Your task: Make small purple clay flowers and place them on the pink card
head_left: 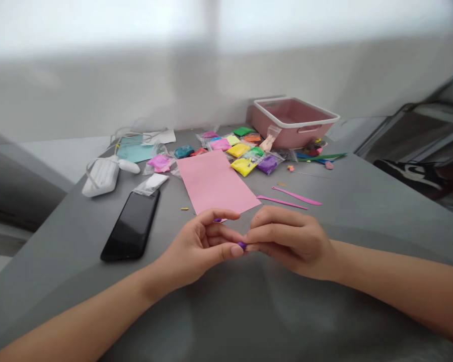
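Note:
A small lump of purple clay (242, 245) is pinched between the fingertips of both hands, above the near part of the table. My left hand (202, 239) has its thumb and fingers closed on the lump's left side, with the index finger raised. On the other side my right hand (292, 239) grips it between thumb and fingers, hiding part of it. Just beyond the hands lies a pink sheet (217, 178). A bit of purple (218, 220) shows at its near edge, partly behind my left fingers. Two pink modelling tools (296, 196) lie past my right hand.
A black phone (131, 226) lies to the left, beside a white power strip (101, 176) with cables. Several bags of coloured clay (244, 166) are spread behind the sheet. A pink basket (279, 131) with a white rim stands at the back right, near green and blue tools (320, 158).

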Demonstrator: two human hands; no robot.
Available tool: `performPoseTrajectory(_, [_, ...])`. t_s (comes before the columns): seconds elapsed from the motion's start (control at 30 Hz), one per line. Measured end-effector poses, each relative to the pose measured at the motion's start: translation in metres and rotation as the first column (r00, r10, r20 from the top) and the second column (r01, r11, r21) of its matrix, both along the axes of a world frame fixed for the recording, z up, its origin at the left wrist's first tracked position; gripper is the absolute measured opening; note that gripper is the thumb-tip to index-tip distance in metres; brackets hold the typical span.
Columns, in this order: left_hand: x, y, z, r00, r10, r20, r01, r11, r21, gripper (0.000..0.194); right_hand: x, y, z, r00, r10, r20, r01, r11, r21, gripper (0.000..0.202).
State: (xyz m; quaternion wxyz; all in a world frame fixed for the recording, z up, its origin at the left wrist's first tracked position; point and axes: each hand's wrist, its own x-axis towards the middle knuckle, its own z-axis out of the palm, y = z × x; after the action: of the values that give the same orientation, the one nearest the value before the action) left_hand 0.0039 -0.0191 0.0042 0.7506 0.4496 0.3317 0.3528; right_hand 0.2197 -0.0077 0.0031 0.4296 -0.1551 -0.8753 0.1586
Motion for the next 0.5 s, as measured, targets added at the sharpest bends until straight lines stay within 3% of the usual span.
performPoseTrajectory(0.33, [-0.0021,0.0028,-0.0008,0.998,0.048,-0.037,-0.047,0.998,0.04,0.035,0.0016,0.005,-0.0005,0.991,-0.133,-0.036,0.128,0.986,-0.106,0.014])
performPoseTrajectory(0.5, [-0.0043,0.0038,-0.0028,0.995,0.085,-0.058,-0.082,0.995,0.052,0.032,0.0011,0.0053,-0.0008,0.992,-0.093,-0.085,0.052,0.914,-0.401,0.031])
